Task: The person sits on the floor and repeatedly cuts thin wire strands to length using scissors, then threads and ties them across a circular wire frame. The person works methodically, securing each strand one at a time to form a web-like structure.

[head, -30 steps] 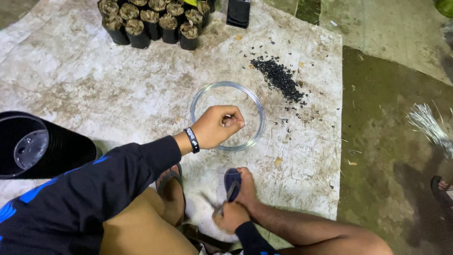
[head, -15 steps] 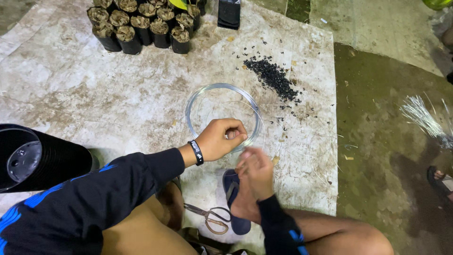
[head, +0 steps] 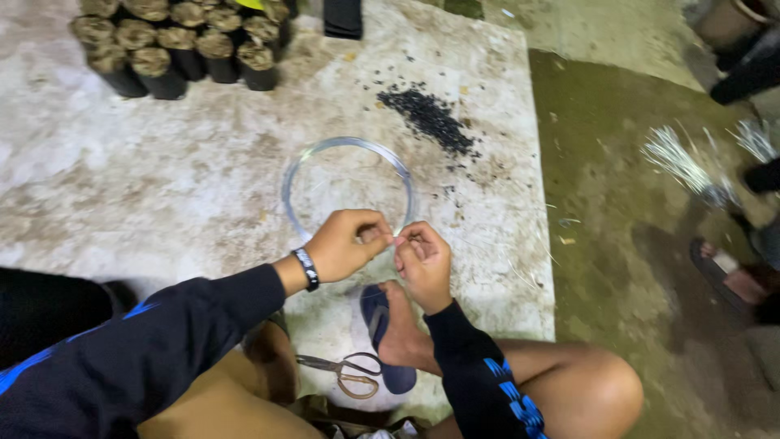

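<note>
A coil of clear thin line (head: 313, 158) lies as a ring on the pale stained mat (head: 122, 162). My left hand (head: 345, 244) and my right hand (head: 422, 260) meet at the ring's near edge, fingers pinched together on the line. A black wristband sits on my left wrist. Both arms wear dark sleeves with blue marks. My foot in a blue sandal (head: 382, 325) rests just under the hands.
Scissors (head: 345, 372) lie by my foot. Several small black pots of soil (head: 183, 45) stand at the mat's far edge. A heap of black grains (head: 426, 118) lies far right. Pale fibre bundles (head: 678, 162) and another person's sandalled foot (head: 727, 276) are on the right floor.
My right hand rose from beside my foot to meet the left hand at the ring's near edge. The view shifted closer.
</note>
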